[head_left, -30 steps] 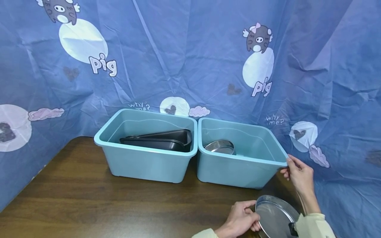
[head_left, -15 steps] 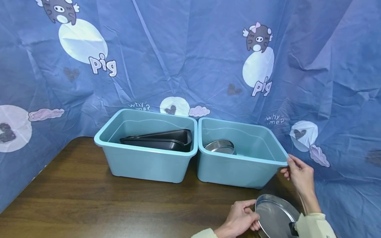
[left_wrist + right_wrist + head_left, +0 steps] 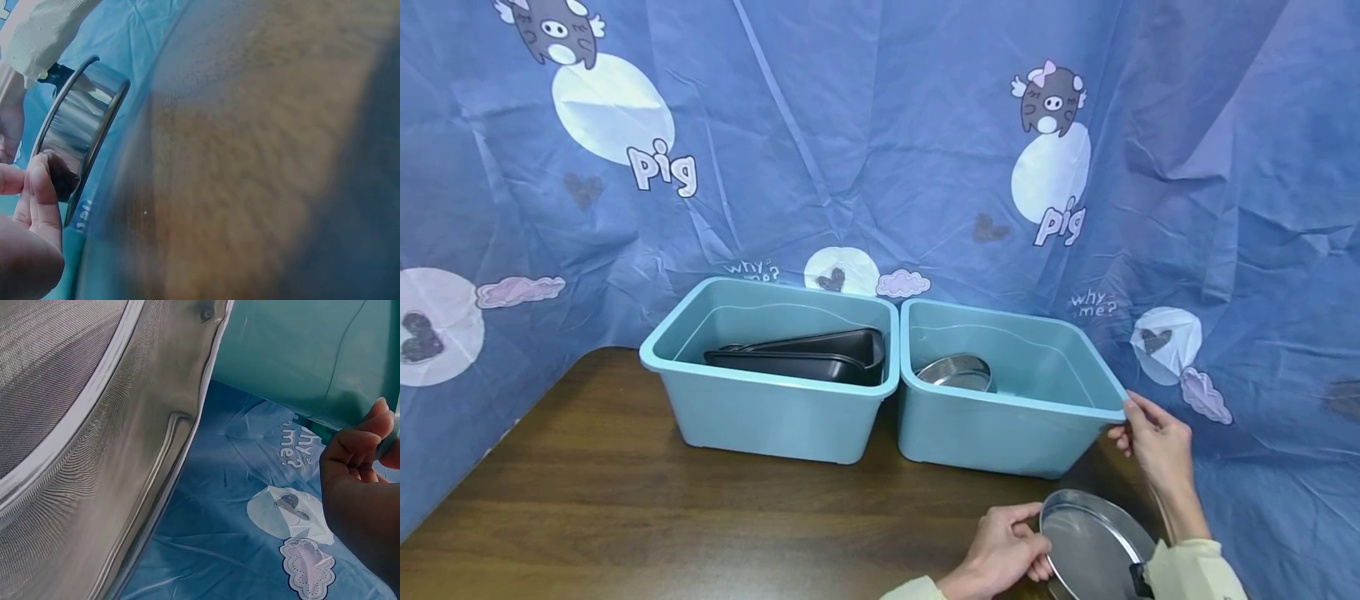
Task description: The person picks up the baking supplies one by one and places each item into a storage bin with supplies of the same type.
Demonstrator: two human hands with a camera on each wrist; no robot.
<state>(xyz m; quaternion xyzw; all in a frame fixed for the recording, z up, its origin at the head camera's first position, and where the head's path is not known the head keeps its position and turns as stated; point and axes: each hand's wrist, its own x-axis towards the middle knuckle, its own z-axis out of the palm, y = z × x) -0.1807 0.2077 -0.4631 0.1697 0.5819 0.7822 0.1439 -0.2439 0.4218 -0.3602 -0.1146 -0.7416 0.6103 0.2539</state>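
My left hand [image 3: 1000, 550] pinches the rim of a round metal sieve [image 3: 1090, 546] at the lower right of the head view. Fine mesh fills the ring, plain in the right wrist view, where the sieve [image 3: 56, 369] stands large at the left. In the left wrist view the sieve [image 3: 81, 119] is tilted, with thumb and fingers at its lower edge. My right hand [image 3: 1157, 446] grips the front right corner of the right blue-green bin [image 3: 977, 437]. A smaller round metal ring [image 3: 966, 371] leans inside that bin. My right sleeve covers part of the sieve.
A matching bin [image 3: 767, 417] stands at the left, its rim against the right bin's. Dark rectangular baking pans [image 3: 797, 362] lie inside it. Both stand on a brown wooden table [image 3: 700, 525]. A blue printed cloth [image 3: 850, 125] hangs behind and at the right.
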